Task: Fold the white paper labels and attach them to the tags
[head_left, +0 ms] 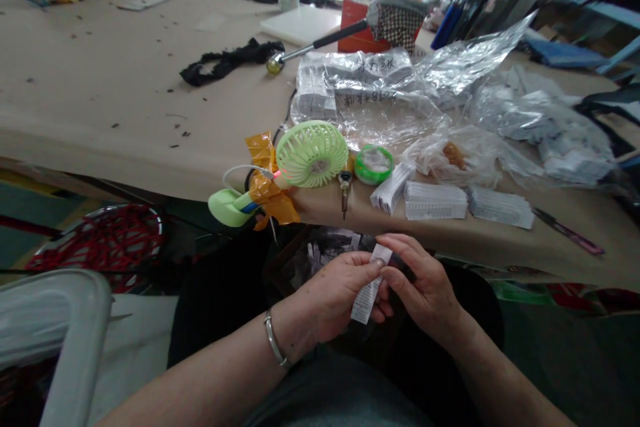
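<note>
My left hand point(333, 290), with a metal bracelet at its wrist, pinches a narrow white printed label point(367, 300) between thumb and fingers, over my lap. From the other side my right hand point(427, 283) is closed at the label's upper end, its index finger at the top and its thumb along the edge. Whether one label or a thin stack is held cannot be made out. Just beyond, stacks of similar labels point(435, 201) lie along the table edge, beside a green round tub point(374, 164) with white contents.
A green fan point(313, 155) is fixed at the table edge with orange tape point(274, 197); a pointed metal tool point(345, 193) juts out beside it. Tweezers point(569, 231) lie at right. Behind are clear plastic bags point(390, 117) and a hammer-like tool point(317, 45). A red-filled basket point(100, 247) stands below left.
</note>
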Motion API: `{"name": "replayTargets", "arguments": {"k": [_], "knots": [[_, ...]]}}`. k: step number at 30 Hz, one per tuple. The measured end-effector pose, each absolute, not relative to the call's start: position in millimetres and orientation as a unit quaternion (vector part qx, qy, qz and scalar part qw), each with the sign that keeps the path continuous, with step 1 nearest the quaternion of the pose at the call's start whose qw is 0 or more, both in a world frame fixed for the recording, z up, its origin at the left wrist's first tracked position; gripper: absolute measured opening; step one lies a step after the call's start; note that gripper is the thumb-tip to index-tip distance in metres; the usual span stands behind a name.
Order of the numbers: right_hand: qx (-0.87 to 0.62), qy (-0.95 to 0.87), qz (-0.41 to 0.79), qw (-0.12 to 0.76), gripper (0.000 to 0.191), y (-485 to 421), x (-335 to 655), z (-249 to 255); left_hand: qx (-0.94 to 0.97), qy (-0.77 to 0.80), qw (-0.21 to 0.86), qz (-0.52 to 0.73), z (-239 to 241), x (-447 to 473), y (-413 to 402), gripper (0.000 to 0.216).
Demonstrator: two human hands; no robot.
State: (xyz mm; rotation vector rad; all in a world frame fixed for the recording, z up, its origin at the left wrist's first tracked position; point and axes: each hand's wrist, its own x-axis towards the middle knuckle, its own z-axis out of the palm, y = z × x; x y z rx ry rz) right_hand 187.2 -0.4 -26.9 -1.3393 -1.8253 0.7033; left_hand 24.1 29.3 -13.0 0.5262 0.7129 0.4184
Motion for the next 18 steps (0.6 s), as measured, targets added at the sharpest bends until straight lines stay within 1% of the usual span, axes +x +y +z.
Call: {"name": "replayTargets", "arguments": {"k": [3,7,10,14,18], "knots": [[-0.544,-0.650,0.331,0.415,0.035,2,182,-30,0.262,0.346,0.874,0.217,-13,21,28,0.027],[-0.540,-0.522,0.479,0.454,0.017,10,171,-31,0.287,0.363,0.850,0.252,-12,15,28,0.026],[-0.520,-0.460,0.548,0.468,0.014,17,163,-33,0.312,0.386,0.826,0.268,-11,10,28,0.026],[-0.501,-0.425,0.587,0.473,0.015,25,156,-38,0.333,0.406,0.803,0.281,-11,7,29,0.027],[-0.508,-0.428,0.590,0.460,0.015,31,150,-37,0.363,0.420,0.779,0.292,-13,3,31,0.031]]}}
